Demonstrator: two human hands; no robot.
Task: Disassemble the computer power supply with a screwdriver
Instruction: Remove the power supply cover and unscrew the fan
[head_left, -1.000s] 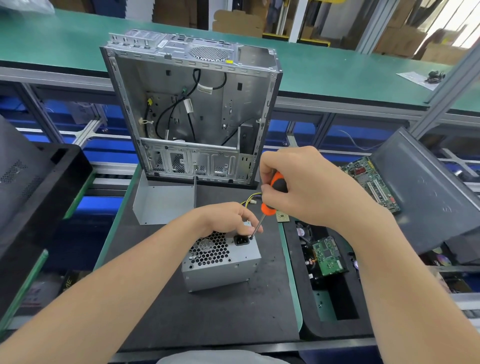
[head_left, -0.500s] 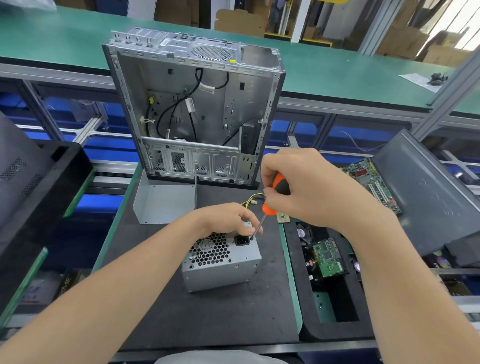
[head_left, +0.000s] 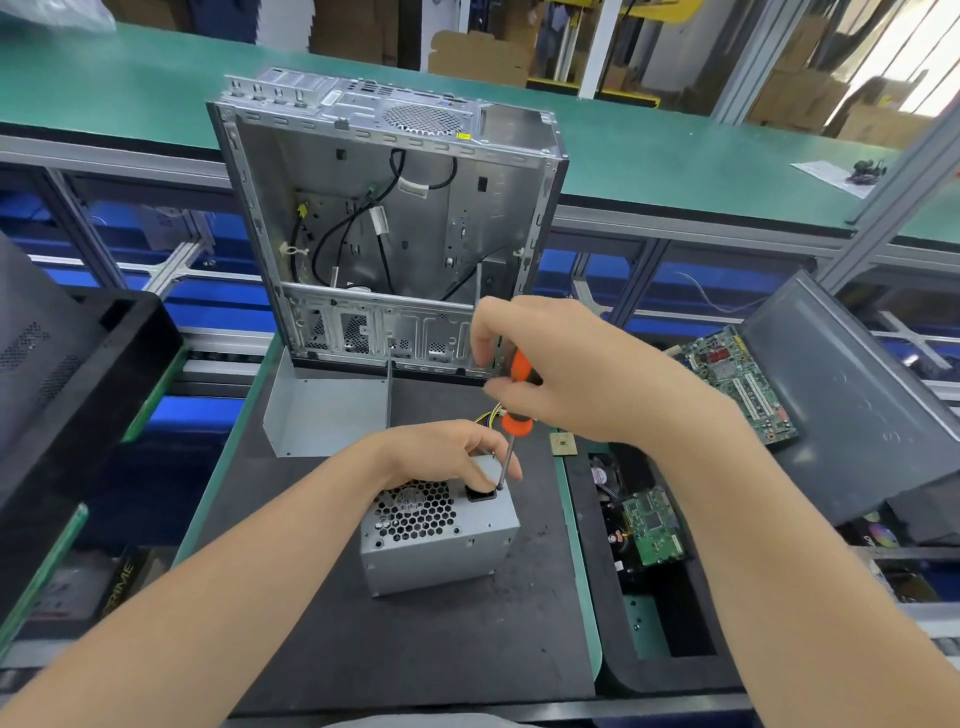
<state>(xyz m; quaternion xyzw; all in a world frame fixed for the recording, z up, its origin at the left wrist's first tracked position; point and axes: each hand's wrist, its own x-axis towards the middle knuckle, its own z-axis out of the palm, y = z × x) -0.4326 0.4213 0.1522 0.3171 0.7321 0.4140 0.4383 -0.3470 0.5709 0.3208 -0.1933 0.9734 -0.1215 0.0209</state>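
Grey vented power supply (head_left: 441, 551); left grip (head_left: 447, 452) clasps it, right grip (head_left: 571, 374) holds screwdriver (head_left: 517, 423).

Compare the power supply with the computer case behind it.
The computer case is bigger than the power supply. The case stands open-sided, showing cables; the power supply is a closed box. The left hand holds the power supply and the screwdriver meets it; no hand holds the case. Both are vented grey metal.

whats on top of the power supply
The left hand holds its top; the screwdriver in the right hand stands tip-down beside the power socket. Any screw under the tip, and the surface under the hand, are covered.
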